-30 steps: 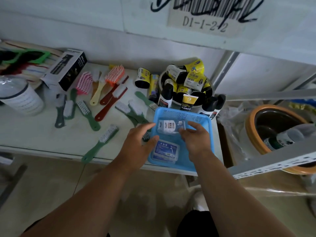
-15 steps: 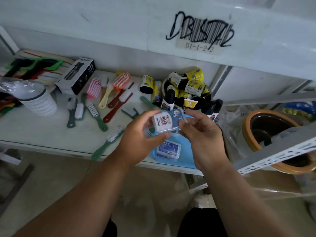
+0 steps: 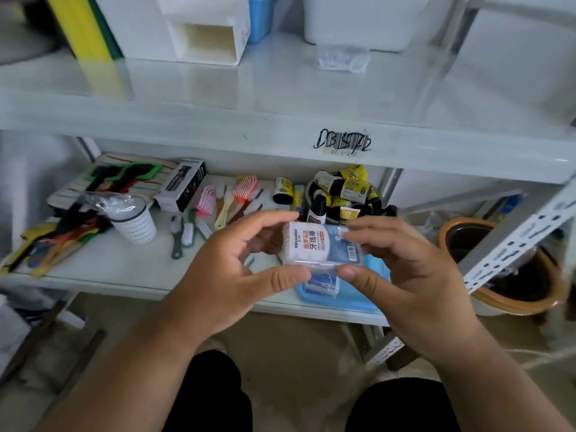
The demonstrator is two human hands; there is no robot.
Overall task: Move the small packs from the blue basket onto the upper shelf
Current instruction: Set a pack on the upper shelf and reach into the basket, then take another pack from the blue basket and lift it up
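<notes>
- The small pack (image 3: 322, 244) is up out of the blue basket (image 3: 352, 299) now; a second ago it lay in there with the right fingers just closing on it, and half a second ago it had only cleared the rim.
- Both hands have it: the left hand (image 3: 230, 275) pinches its left end between thumb below and fingers above, and the right hand (image 3: 402, 269) pinches the right end the same way, so each hand is closed on the pack.
- It hangs in the air in front of the lower shelf (image 3: 124, 269), printed face toward the person, above the basket and not touching it.
- A second pack (image 3: 322, 283) lies in the basket, half hidden beneath the one being held (I cannot tell whether more sit under the hands).
- The view has tipped upward since a moment ago, and the upper shelf (image 3: 280, 88) now shows, with bare white surface in front of the white boxes (image 3: 205, 29); a small clear packet (image 3: 343, 59) already lies there, toward the right.
- To my eye that means the lift is done and the carry is on: what remains for this pack is to raise it past the shelf's front edge and set it on that bare stretch, then come back for the one left in the basket.
</notes>
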